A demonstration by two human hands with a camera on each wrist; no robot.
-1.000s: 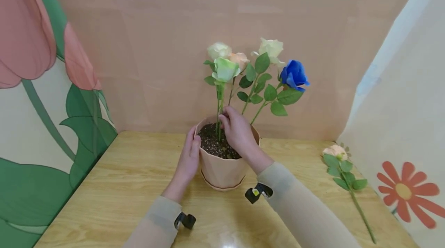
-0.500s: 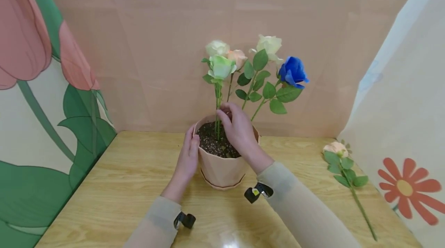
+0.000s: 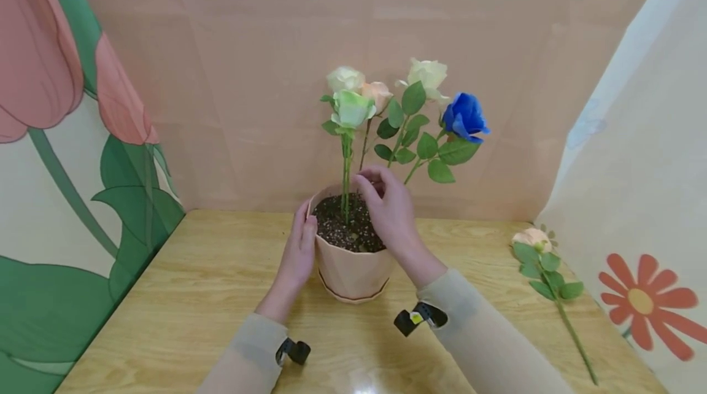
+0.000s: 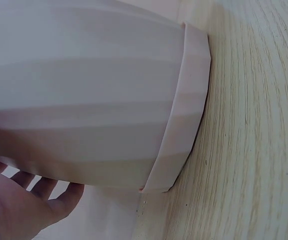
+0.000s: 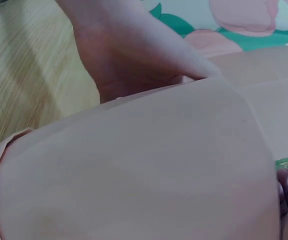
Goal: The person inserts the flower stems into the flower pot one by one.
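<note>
A pink faceted flowerpot (image 3: pixel 353 271), filled with dark soil (image 3: pixel 337 216), stands on its saucer. My left hand (image 3: pixel 298 253) holds the pot's left side, with fingers (image 4: pixel 66 200) curved against its wall in the left wrist view. Above the soil, my right hand (image 3: pixel 393 213) has loosely bent fingers, just right of the green rose (image 3: pixel 353 108) and its stem. Nothing shows in its grasp; its fingers partly cover the stems behind. Also standing in the pot are a white rose (image 3: pixel 345 79), a peach rose (image 3: pixel 378 96), a cream rose (image 3: pixel 428 77) and a blue rose (image 3: pixel 466 116).
Another peach rose (image 3: pixel 533 239) with a long leafy stem lies on the right of the wooden table (image 3: pixel 193 296). A pinkish backdrop (image 3: pixel 265 87) rises behind the pot. Floral panels (image 3: pixel 44 197) flank both sides.
My right hand has let go of the green rose's stem and shifted slightly right. My left hand stays on the pot, and the roses stand nearly as before.
</note>
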